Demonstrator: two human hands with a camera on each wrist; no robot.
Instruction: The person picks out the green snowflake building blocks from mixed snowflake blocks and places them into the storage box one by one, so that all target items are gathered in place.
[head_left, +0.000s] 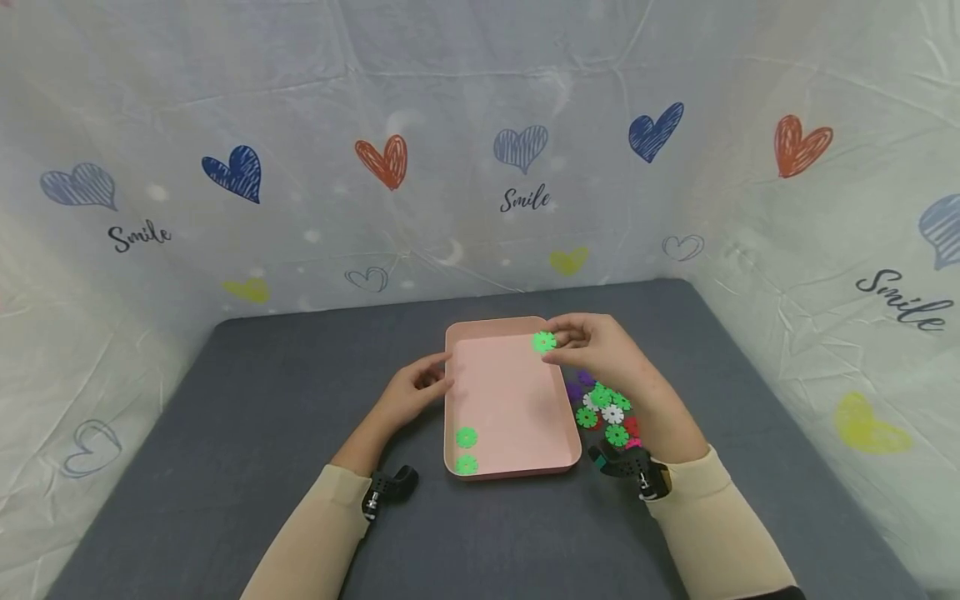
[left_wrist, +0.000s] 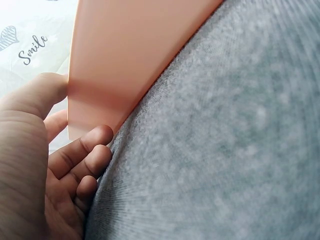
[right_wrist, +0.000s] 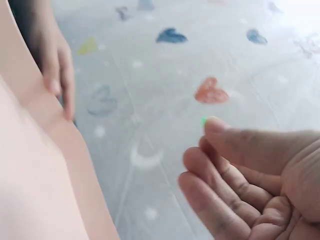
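Note:
A pink tray (head_left: pixel 513 398) lies on the grey table, with two green flower-shaped discs (head_left: pixel 467 437) in its near left corner. My left hand (head_left: pixel 408 390) holds the tray's left edge, its thumb (left_wrist: pixel 45 95) at the rim and the other fingers curled low beside the outer wall. Over the far right corner, my right hand (head_left: pixel 596 343) pinches another green flower-shaped disc (head_left: pixel 543 342) between thumb and fingertips. Only a sliver of that disc shows past the thumb (right_wrist: pixel 250 142) in the right wrist view.
Right of the tray, under my right forearm, lies a pile of flower-shaped discs (head_left: pixel 612 414) in green, white, purple, red and pink; the forearm hides part of it. A white sheet (head_left: pixel 442 100) printed with hearts hangs behind the table (head_left: pixel 300 392) and along its sides.

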